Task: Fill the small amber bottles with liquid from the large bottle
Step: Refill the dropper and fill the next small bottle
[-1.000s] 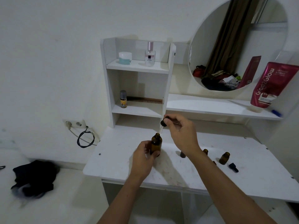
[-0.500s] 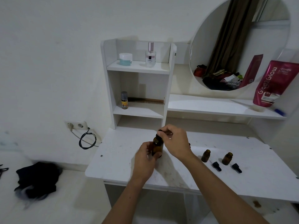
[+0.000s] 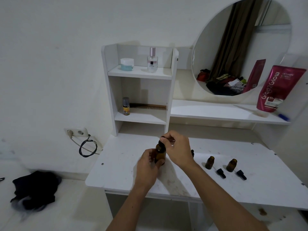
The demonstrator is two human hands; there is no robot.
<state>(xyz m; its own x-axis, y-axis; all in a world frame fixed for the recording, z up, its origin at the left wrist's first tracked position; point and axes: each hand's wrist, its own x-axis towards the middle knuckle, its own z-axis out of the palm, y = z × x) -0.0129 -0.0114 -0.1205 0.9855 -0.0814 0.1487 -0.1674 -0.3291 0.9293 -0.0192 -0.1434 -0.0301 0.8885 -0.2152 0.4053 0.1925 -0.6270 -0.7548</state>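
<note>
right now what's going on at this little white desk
A person stands at the white desk working on the large amber bottle. The left hand grips its body, while the right hand pinches the black dropper cap at its neck. To the right, two small amber bottles stand open, each with its black dropper cap lying in front. Whether any liquid is in them cannot be told.

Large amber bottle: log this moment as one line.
left hand grips large amber bottle upright on desk | right hand pinches black cap at its neck | two small amber bottles open, droppers beside
</note>
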